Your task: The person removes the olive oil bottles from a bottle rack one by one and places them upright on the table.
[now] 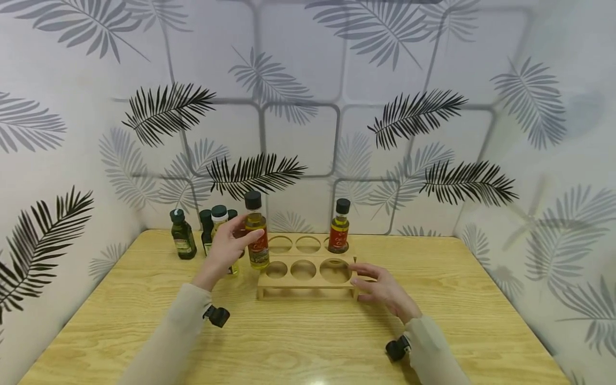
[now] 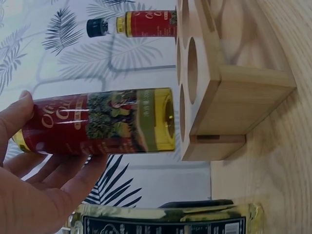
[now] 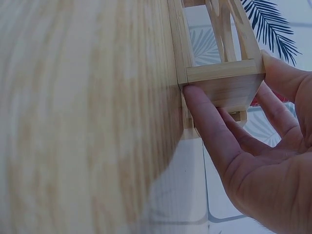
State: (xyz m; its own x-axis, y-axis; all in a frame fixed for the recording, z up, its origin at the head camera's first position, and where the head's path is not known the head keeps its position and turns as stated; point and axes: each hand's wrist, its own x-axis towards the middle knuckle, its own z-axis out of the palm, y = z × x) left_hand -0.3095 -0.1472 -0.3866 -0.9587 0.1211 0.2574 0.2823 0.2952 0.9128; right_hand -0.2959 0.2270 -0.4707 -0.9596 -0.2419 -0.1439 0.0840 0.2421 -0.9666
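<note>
My left hand [image 1: 227,247] grips an olive oil bottle [image 1: 259,240] with a red label and black cap, held upright beside the left end of a wooden rack [image 1: 308,286]. In the left wrist view the bottle's base [image 2: 166,119] is level with the rack's round holes, just off the rack's end. My right hand [image 1: 383,289] is at the rack's right end, its fingertips against the end panel [image 3: 222,87] and the thumb at the top edge. A second red-labelled bottle [image 1: 339,227] stands in the rack's back right hole. The other holes show no bottles.
Several bottles stand left of the rack: a dark green one [image 1: 183,235] at the far left, and others partly behind my left hand, including a white-necked bottle [image 1: 219,214]. A leaf-patterned wall [image 1: 308,139] borders the wooden table [image 1: 308,342] at the back.
</note>
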